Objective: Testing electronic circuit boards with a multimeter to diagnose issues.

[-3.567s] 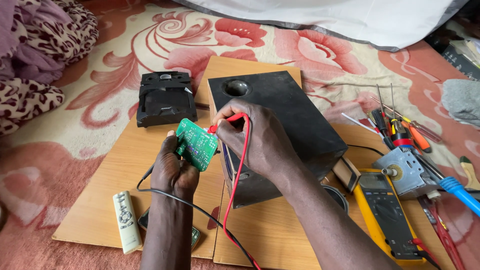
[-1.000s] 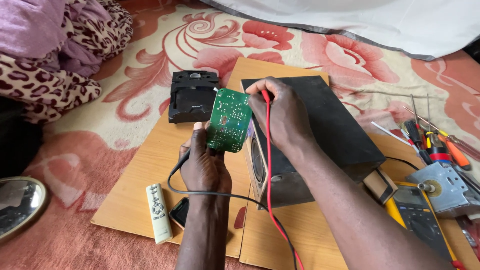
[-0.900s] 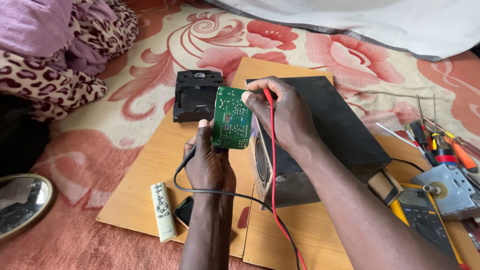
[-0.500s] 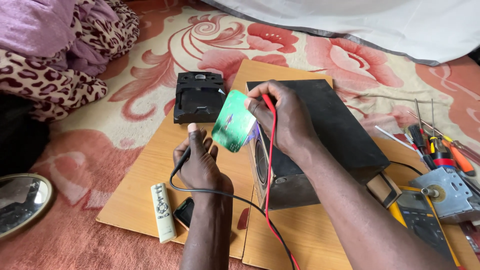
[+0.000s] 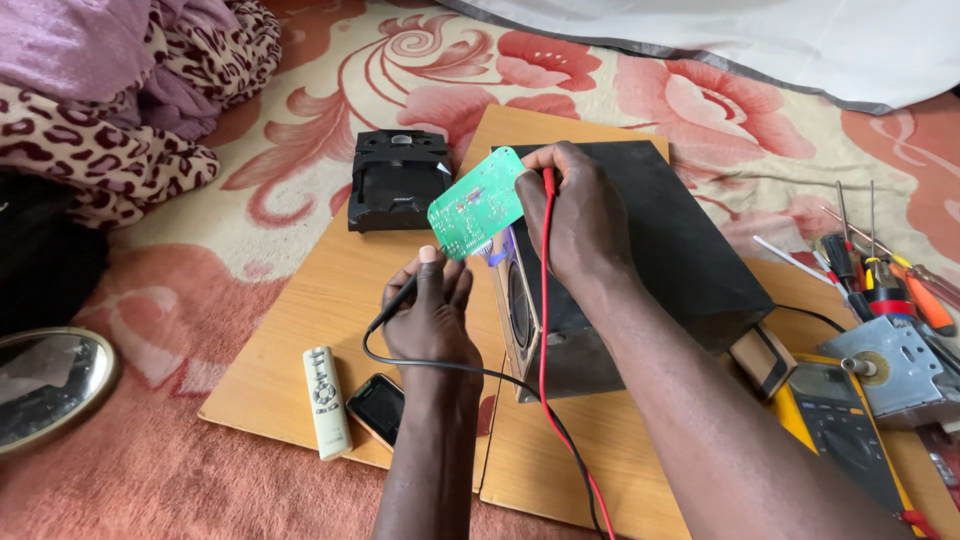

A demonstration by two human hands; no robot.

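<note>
A red floral carpet [image 5: 640, 80] covers the floor beneath pale wooden boards [image 5: 300, 350], daylit.

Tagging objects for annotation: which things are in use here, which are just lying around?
In use: green circuit board, red probe in right hand, black probe in left hand, black speaker box.

Lying about: remote, phone, screwdrivers, mirror.

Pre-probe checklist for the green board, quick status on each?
1. Green circuit board gripped by right hand: ok.
2. Red probe in right hand: ok.
3. Black probe in left hand: ok.
4. Black probe tip on board: not ok, apart from it.
5. Leads free of tangles: ok, red lead crosses black lead loosely.
6. Yellow multimeter setting: cannot tell.
</note>
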